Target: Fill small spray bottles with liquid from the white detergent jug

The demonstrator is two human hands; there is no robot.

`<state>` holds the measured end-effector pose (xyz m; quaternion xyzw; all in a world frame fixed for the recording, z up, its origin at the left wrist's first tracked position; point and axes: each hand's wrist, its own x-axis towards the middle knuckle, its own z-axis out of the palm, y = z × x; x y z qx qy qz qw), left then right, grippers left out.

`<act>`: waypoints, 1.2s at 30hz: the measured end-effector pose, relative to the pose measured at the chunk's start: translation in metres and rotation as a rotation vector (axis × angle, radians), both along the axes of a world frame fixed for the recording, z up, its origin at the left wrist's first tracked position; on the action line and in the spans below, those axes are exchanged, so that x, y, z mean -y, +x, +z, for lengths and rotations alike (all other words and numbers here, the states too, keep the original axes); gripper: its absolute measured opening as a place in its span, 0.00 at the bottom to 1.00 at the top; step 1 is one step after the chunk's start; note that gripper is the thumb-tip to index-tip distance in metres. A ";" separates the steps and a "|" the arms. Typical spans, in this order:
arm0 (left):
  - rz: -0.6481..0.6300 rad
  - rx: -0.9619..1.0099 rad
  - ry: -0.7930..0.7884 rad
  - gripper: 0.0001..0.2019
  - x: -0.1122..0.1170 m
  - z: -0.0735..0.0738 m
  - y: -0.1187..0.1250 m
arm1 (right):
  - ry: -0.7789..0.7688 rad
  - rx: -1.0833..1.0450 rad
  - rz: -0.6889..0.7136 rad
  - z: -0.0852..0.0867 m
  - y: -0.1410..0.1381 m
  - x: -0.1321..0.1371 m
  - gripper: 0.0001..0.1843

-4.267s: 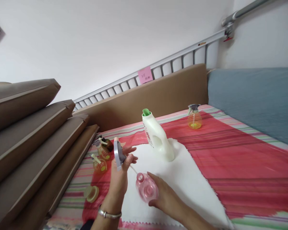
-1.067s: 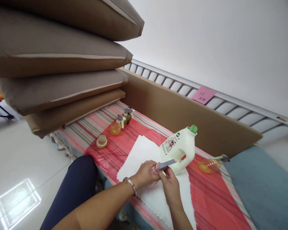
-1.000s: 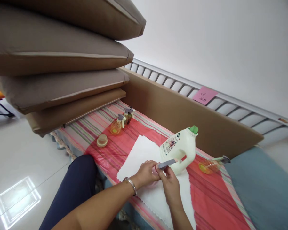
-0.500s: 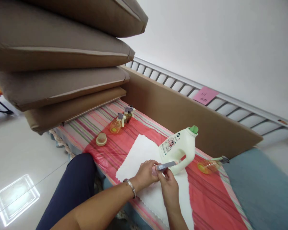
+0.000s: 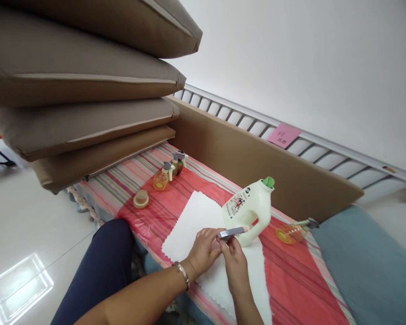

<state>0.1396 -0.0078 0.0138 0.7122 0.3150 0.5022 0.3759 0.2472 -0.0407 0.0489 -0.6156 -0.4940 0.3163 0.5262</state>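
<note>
My left hand [image 5: 203, 246] is wrapped round a small pink spray bottle, which its fingers almost wholly hide, over a white cloth [image 5: 196, 216]. My right hand [image 5: 235, 259] pinches the grey trigger spray head [image 5: 230, 233] sitting on top of that bottle. Both hands meet just in front of a white detergent jug [image 5: 248, 207] with a green spout, which stands on the cloth.
A red striped cover [image 5: 297, 271] lies under the cloth. Two amber spray bottles [image 5: 162, 178] and a tan lid [image 5: 140, 198] sit at the left, another amber spray bottle [image 5: 291, 232] at the right. Brown cushions [image 5: 71, 90] are stacked at left; a brown board [image 5: 257, 167] backs the surface.
Since 4.3 s ago the grey spray head has gone from my raised left hand onto the pink bottle, now under my right fingers. In the last second the hands have barely shifted.
</note>
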 end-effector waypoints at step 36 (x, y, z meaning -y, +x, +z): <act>0.043 -0.101 0.040 0.13 -0.007 -0.011 0.006 | 0.105 -0.279 -0.131 -0.025 -0.015 -0.012 0.21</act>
